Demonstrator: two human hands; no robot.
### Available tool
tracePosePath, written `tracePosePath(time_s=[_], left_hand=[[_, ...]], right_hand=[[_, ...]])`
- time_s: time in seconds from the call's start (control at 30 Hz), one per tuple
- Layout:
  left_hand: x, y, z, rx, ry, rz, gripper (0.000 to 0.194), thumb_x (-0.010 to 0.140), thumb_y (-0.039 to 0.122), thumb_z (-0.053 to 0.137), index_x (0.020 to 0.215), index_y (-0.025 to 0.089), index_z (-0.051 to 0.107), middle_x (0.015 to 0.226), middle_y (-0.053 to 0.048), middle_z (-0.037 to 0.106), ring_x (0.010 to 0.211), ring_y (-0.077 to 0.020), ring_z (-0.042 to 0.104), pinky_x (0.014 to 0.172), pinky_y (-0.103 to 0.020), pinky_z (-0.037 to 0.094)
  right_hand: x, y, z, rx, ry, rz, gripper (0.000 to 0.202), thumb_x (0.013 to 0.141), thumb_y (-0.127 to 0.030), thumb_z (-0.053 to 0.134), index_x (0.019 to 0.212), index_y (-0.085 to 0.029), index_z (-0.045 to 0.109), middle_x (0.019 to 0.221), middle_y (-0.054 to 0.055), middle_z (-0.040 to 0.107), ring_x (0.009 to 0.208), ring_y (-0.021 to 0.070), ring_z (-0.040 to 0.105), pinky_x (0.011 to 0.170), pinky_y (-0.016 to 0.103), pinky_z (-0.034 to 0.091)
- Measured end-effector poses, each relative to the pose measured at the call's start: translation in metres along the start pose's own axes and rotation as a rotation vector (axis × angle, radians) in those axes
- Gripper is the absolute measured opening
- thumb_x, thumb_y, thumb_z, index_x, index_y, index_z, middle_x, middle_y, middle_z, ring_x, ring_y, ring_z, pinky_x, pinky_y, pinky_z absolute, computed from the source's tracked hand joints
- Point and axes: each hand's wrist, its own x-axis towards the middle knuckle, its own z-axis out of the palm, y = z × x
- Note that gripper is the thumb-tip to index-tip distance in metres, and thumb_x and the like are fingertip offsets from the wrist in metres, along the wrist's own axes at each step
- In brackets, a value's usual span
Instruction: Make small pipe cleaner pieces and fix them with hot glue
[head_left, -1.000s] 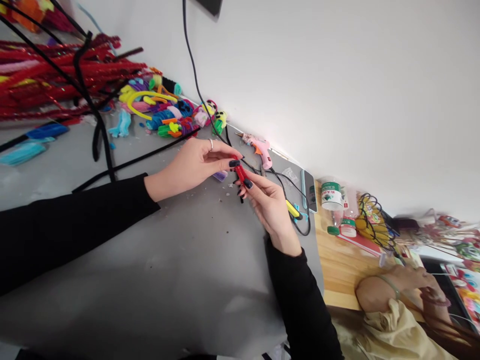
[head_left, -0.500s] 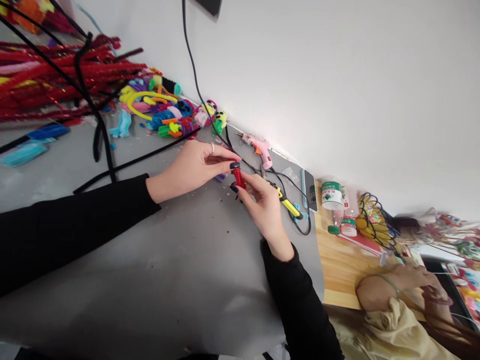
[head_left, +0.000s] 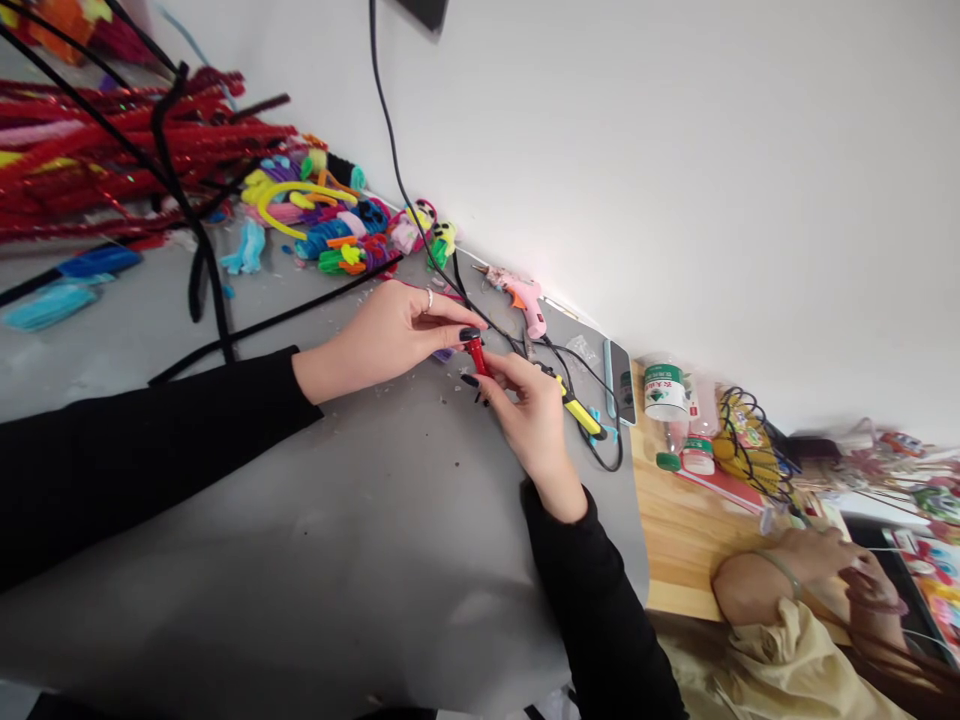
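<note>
A small red piece (head_left: 478, 357), slim and short, is held upright between my two hands above the grey mat. My left hand (head_left: 390, 335), with a ring on one finger, pinches its upper end between thumb and fingers. A dark patch shows at that end, where the dark thumbnail makes the shape hard to read. Lower down, my right hand (head_left: 529, 405) grips the piece between thumb and fingers, which hide part of it. The kind of piece is too small to make out. Just beyond my right hand lies a yellow-and-black handled tool (head_left: 581, 415).
A pink glue gun (head_left: 529, 303) and a phone (head_left: 620, 382) lie along the wall. Colourful pipe-cleaner pieces (head_left: 330, 230) and red tinsel stems (head_left: 150, 150) fill the far left. Bottles (head_left: 666, 390) stand on the wooden table (head_left: 675, 530), near a co-worker's hands (head_left: 814, 560).
Both hands keep hold of the red piece in almost the same place. The piece and the fingers have shifted very slightly; my left thumb sits a little farther over its top end.
</note>
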Motion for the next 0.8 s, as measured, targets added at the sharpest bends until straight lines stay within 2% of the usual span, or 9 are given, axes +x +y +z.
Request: tracePosePath(time_s=[0.17,0.33,0.6,0.8], left_hand=[[-0.0002,0.0004,0.0,0.03,0.008,0.005,0.031,0.085,0.032,0.068,0.104,0.017,0.086,0.1,-0.008,0.083,0.084,-0.0232,0.076,0.075,-0.029,0.063],[0.0009,-0.0007,0.0003,0.026,0.002,0.005,0.028,0.085,0.03,0.068,0.102,0.017,0.086,0.098,-0.008,0.083,0.081,-0.0225,0.076,0.073,-0.028,0.062],[0.0017,-0.0041,0.0016,-0.002,0.001,0.027,0.022,0.085,0.026,0.068,0.095,0.016,0.085,0.089,-0.007,0.082,0.075,-0.0201,0.076,0.07,-0.027,0.062],[0.0017,-0.004,0.0024,-0.046,-0.033,0.016,0.018,0.085,0.029,0.072,0.091,0.016,0.084,0.083,-0.006,0.081,0.073,-0.0197,0.076,0.071,-0.027,0.064]], right_hand=[[0.0001,-0.0007,-0.001,0.034,-0.025,0.077,0.019,0.097,-0.031,0.066,0.105,-0.022,0.081,0.08,0.001,0.069,0.067,0.0129,0.061,0.066,0.027,0.052],[0.0021,-0.004,-0.0018,0.231,-0.051,0.208,0.02,0.092,-0.035,0.07,0.102,-0.022,0.082,0.084,0.002,0.073,0.065,0.0125,0.064,0.06,0.026,0.054],[0.005,-0.0035,-0.0039,0.443,-0.137,0.363,0.037,0.084,-0.052,0.082,0.1,-0.019,0.083,0.088,0.005,0.082,0.066,0.0125,0.069,0.068,0.029,0.062],[0.0047,-0.0016,-0.0059,0.46,-0.192,0.392,0.04,0.082,-0.054,0.084,0.1,-0.018,0.083,0.088,0.007,0.083,0.066,0.0139,0.072,0.07,0.031,0.063]])
